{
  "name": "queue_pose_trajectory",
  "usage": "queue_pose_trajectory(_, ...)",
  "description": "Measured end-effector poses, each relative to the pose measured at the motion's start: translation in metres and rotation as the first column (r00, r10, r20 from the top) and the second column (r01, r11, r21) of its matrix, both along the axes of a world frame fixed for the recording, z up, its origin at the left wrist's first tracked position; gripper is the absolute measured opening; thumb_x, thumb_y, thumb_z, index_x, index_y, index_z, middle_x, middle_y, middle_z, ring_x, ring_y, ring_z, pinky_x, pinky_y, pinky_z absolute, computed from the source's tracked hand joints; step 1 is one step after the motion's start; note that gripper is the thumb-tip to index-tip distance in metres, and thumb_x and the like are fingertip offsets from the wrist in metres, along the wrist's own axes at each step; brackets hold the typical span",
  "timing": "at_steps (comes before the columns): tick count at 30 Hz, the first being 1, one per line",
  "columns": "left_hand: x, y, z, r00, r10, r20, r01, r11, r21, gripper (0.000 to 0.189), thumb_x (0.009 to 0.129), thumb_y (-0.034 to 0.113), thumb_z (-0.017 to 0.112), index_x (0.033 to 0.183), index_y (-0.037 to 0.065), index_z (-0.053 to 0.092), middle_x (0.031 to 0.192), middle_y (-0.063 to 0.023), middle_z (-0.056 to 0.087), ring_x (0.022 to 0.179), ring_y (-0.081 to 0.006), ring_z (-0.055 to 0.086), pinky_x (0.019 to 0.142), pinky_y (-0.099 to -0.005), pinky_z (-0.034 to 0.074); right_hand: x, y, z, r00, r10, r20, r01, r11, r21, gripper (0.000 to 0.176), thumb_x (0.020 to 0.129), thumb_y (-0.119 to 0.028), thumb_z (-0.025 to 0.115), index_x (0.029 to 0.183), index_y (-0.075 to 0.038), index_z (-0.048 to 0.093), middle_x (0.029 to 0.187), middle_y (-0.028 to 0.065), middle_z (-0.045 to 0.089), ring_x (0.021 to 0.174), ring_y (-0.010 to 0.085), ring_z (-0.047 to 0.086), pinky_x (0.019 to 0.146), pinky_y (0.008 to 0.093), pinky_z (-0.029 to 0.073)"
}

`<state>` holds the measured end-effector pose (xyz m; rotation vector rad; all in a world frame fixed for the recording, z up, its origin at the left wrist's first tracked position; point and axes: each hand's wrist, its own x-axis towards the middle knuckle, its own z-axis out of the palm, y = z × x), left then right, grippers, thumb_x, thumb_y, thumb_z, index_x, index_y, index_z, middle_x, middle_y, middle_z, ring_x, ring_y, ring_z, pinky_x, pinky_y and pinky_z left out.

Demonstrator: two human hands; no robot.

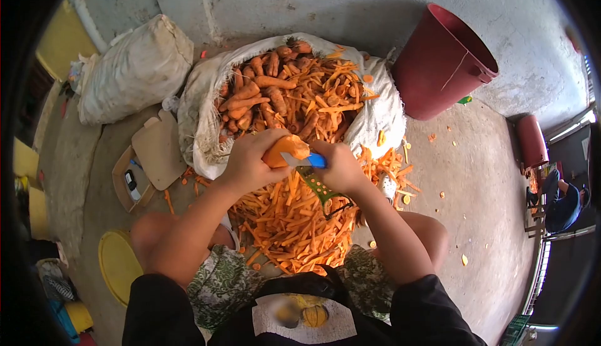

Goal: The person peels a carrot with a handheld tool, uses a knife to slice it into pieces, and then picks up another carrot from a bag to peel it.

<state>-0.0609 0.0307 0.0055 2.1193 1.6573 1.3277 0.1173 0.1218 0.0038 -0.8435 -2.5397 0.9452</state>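
My left hand [251, 160] is wrapped round a thick peeled carrot [285, 151], held up in front of me. In my right hand [341, 169] is a knife [318, 161] with a blue handle, its blade against the lower end of the carrot. Below both hands spreads a heap of orange carrot peelings [294, 224] on the floor between my legs. Just beyond stands an open white sack [199, 111] with unpeeled carrots [273, 82] on its left and more peelings on its right. A green perforated plastic piece [319, 186] shows partly beneath my right hand.
A dark red bin [432, 64] leans by the wall, right of the sack. At left are a full white sack [138, 71], an open cardboard box [125, 189] with a small device inside, and a yellow lid [114, 264]. Another person [563, 202] sits far right.
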Motion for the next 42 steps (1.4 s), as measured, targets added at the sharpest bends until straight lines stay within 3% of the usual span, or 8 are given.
queue_pose_trajectory(3, 0.001, -0.004, 0.011, 0.986, -0.046, -0.159, 0.072, 0.984, 0.165, 0.047, 0.056, 0.017, 0.076, 0.096, 0.009, 0.052, 0.079, -0.0076, 0.060, 0.070, -0.0262, 0.060, 0.062, -0.0350, 0.047, -0.001, 0.018, -0.012, 0.942, -0.311, 0.125, 0.321, 0.730, -0.604, 0.017, 0.077, -0.011, 0.054, 0.087, 0.001, 0.059, 0.068, 0.0150, 0.061, 0.057, 0.0226, 0.058, 0.054, 0.0341, 0.043)
queue_pose_trajectory(6, 0.006, -0.012, 0.026, 0.956, -0.126, -0.264, 0.199, 0.943, 0.268, 0.043, 0.056, 0.020, 0.076, 0.089, 0.009, 0.053, 0.079, -0.0066, 0.060, 0.070, -0.0250, 0.060, 0.062, -0.0365, 0.047, 0.026, 0.074, -0.069, 0.801, -0.477, 0.361, 0.560, 0.810, -0.171, 0.027, 0.081, -0.024, 0.053, 0.084, 0.002, 0.062, 0.066, 0.0146, 0.060, 0.056, 0.0220, 0.056, 0.055, 0.0347, 0.043)
queue_pose_trajectory(16, 0.007, -0.009, 0.003, 0.999, -0.016, 0.049, 0.016, 1.000, 0.015, 0.046, 0.054, 0.022, 0.075, 0.092, 0.009, 0.053, 0.084, -0.0080, 0.060, 0.068, -0.0244, 0.060, 0.063, -0.0339, 0.049, -0.005, 0.037, -0.031, 0.904, -0.397, 0.158, 0.427, 0.863, -0.271, 0.027, 0.079, -0.026, 0.054, 0.073, 0.001, 0.056, 0.060, 0.0185, 0.055, 0.059, 0.0341, 0.055, 0.058, 0.0399, 0.042)
queue_pose_trajectory(29, 0.013, -0.010, 0.004, 0.979, -0.095, -0.182, 0.115, 0.988, 0.103, 0.049, 0.056, 0.024, 0.076, 0.097, 0.007, 0.053, 0.085, -0.0095, 0.060, 0.070, -0.0263, 0.060, 0.064, -0.0332, 0.049, -0.003, 0.022, -0.033, 0.924, -0.345, 0.166, 0.375, 0.905, -0.201, 0.027, 0.080, -0.027, 0.054, 0.078, 0.000, 0.057, 0.062, 0.0174, 0.057, 0.060, 0.0314, 0.057, 0.059, 0.0383, 0.044)
queue_pose_trajectory(32, 0.021, -0.006, 0.001, 0.983, -0.088, 0.159, 0.093, 0.995, -0.027, 0.043, 0.068, 0.026, 0.071, 0.098, 0.005, 0.049, 0.084, -0.0097, 0.059, 0.073, -0.0231, 0.060, 0.062, -0.0360, 0.049, -0.002, 0.022, -0.036, 0.934, -0.315, 0.167, 0.344, 0.919, -0.190, 0.027, 0.080, -0.027, 0.054, 0.080, 0.000, 0.058, 0.063, 0.0172, 0.057, 0.060, 0.0298, 0.058, 0.058, 0.0381, 0.044)
queue_pose_trajectory(33, 0.022, 0.000, -0.001, 0.723, 0.139, 0.676, 0.102, 0.947, -0.303, 0.040, 0.074, 0.031, 0.063, 0.101, 0.005, 0.049, 0.085, -0.0097, 0.058, 0.072, -0.0223, 0.060, 0.064, -0.0357, 0.050, -0.002, 0.021, -0.034, 0.934, -0.310, 0.178, 0.348, 0.905, -0.246, 0.028, 0.081, -0.027, 0.054, 0.081, 0.000, 0.058, 0.063, 0.0171, 0.057, 0.060, 0.0295, 0.058, 0.059, 0.0384, 0.044)
queue_pose_trajectory(35, 0.014, 0.006, 0.003, 0.044, 0.628, 0.777, 0.425, 0.692, -0.583, 0.042, 0.085, 0.041, 0.047, 0.108, 0.006, 0.047, 0.089, -0.0087, 0.056, 0.075, -0.0216, 0.059, 0.073, -0.0356, 0.050, -0.005, 0.019, -0.026, 0.924, -0.313, 0.219, 0.361, 0.902, -0.237, 0.027, 0.080, -0.027, 0.054, 0.081, 0.000, 0.057, 0.063, 0.0171, 0.057, 0.060, 0.0296, 0.057, 0.059, 0.0388, 0.043)
queue_pose_trajectory(42, 0.009, 0.006, -0.009, -0.032, 0.580, 0.814, 0.574, 0.678, -0.460, 0.039, 0.085, 0.040, 0.048, 0.108, 0.009, 0.050, 0.096, -0.0076, 0.056, 0.087, -0.0205, 0.056, 0.077, -0.0364, 0.047, -0.003, 0.011, -0.015, 0.967, -0.201, 0.155, 0.224, 0.964, -0.147, 0.023, 0.079, -0.025, 0.056, 0.081, -0.001, 0.057, 0.063, 0.0163, 0.057, 0.061, 0.0313, 0.057, 0.059, 0.0394, 0.042)
